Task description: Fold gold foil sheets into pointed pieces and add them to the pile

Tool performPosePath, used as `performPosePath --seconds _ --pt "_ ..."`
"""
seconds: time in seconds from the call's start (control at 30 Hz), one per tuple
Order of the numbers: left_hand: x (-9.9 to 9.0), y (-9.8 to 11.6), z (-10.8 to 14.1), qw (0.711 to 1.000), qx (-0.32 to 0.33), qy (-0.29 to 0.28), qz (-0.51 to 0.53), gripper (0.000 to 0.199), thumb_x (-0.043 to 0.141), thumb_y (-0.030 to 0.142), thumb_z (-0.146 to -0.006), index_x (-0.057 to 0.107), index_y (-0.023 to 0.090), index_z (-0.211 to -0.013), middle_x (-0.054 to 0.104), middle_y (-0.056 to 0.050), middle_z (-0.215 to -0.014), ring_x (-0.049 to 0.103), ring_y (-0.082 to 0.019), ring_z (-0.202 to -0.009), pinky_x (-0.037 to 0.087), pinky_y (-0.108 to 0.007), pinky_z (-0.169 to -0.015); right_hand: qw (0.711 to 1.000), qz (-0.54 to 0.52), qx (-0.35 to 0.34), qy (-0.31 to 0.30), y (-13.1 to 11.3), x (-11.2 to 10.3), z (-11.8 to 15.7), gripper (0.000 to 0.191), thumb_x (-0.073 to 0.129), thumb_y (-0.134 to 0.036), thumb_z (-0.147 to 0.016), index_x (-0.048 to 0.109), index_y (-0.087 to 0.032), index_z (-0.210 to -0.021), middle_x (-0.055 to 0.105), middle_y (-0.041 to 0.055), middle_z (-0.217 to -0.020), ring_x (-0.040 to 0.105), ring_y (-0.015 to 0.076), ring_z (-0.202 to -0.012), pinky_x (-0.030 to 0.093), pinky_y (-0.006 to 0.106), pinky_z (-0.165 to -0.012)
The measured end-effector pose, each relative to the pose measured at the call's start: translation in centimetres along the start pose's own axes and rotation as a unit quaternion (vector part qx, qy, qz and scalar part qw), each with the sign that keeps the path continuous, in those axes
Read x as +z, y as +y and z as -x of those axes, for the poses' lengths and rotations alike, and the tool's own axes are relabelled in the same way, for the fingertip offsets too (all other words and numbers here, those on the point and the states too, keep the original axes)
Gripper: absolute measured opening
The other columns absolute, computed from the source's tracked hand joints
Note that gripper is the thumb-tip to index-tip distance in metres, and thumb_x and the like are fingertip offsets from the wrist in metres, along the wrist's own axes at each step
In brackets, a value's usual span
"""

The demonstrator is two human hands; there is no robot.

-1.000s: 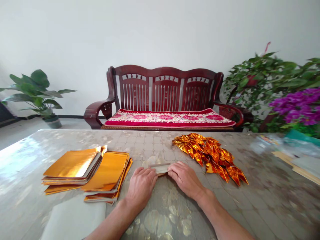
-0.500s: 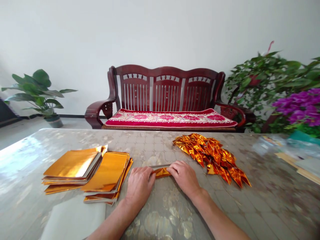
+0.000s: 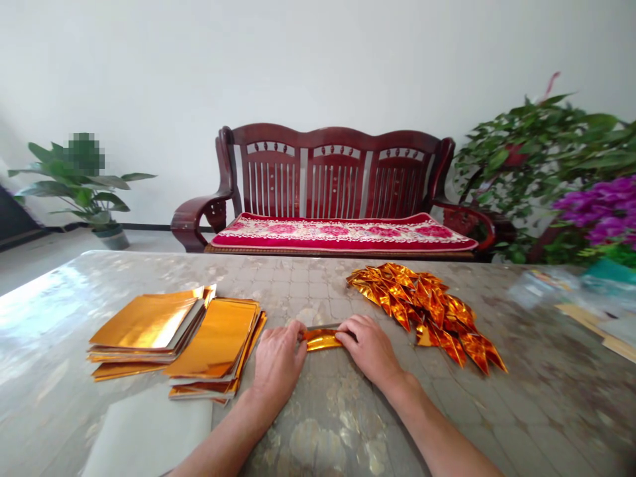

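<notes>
A folded strip of gold foil paper (image 3: 320, 340) lies on the table, gold side up, with a pale edge showing behind it. My left hand (image 3: 279, 361) pinches its left end and my right hand (image 3: 370, 349) presses on its right end. The hands hide both ends of the strip. To the left of my left hand are two stacks of square gold foil sheets (image 3: 146, 322) (image 3: 213, 339). To the right of my right hand lies a heap of folded gold foil triangles (image 3: 422, 311).
The table (image 3: 298, 281) has a glossy, reflective cover. A pale paper sheet (image 3: 149, 430) lies at its near left edge. Plastic packets (image 3: 541, 285) and flat card lie at the right end. Behind it stand a red wooden bench (image 3: 332, 179) and potted plants.
The strip has gone from pale side up to gold side up. My hands have moved closer together on it, and the view has shifted slightly.
</notes>
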State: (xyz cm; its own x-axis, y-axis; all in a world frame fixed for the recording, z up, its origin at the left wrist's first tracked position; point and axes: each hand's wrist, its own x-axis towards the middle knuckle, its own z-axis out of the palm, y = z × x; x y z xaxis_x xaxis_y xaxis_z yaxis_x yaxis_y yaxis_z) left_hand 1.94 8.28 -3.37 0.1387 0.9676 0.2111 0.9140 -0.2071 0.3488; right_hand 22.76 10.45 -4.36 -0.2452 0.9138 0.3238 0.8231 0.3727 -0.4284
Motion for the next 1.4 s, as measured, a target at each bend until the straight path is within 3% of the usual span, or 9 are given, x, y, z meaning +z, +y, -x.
performPosePath --seconds 0.33,0.67,0.87,1.4 --pt "0.1 0.25 0.36 1.0 0.018 0.004 -0.007 0.014 0.053 0.019 -0.09 0.054 0.023 -0.103 0.071 0.0 -0.089 0.066 -0.019 -0.086 0.038 -0.031 -0.078 0.999 0.028 0.014 0.019 -0.29 0.57 -0.08 0.011 0.065 -0.025 -0.087 0.064 -0.024 -0.076 0.065 0.0 -0.084 0.057 0.0196 -0.086 0.039 0.03 -0.075" --pt "-0.29 0.42 0.5 0.996 0.058 -0.015 -0.063 0.015 0.049 0.024 -0.094 0.064 0.027 -0.098 0.069 -0.001 -0.093 0.064 -0.021 -0.088 0.037 -0.033 -0.077 0.999 -0.005 0.043 0.028 -0.06 0.57 -0.13 0.008 0.066 -0.026 -0.084 0.067 -0.025 -0.076 0.065 -0.0001 -0.085 0.057 0.0199 -0.088 0.04 0.03 -0.078" --pt "-0.15 0.36 0.39 0.997 0.054 -0.017 -0.059 0.017 0.05 0.022 -0.094 0.066 0.026 -0.099 0.069 -0.002 -0.094 0.063 -0.021 -0.09 0.039 -0.034 -0.08 0.997 -0.02 0.061 0.032 0.18 0.45 -0.13 0.012 0.059 -0.019 -0.084 0.068 -0.023 -0.08 0.065 0.0017 -0.088 0.058 0.0198 -0.09 0.043 0.031 -0.083" --pt "-0.02 0.32 0.58 0.997 0.053 -0.026 -0.055 0.018 0.05 0.021 -0.093 0.066 0.025 -0.099 0.069 -0.002 -0.095 0.063 -0.021 -0.089 0.04 -0.033 -0.079 0.996 0.03 0.068 0.04 0.13 1.01 -0.13 0.012 0.061 -0.02 -0.085 0.063 -0.023 -0.073 0.062 0.0028 -0.086 0.056 0.0209 -0.088 0.042 0.031 -0.08"
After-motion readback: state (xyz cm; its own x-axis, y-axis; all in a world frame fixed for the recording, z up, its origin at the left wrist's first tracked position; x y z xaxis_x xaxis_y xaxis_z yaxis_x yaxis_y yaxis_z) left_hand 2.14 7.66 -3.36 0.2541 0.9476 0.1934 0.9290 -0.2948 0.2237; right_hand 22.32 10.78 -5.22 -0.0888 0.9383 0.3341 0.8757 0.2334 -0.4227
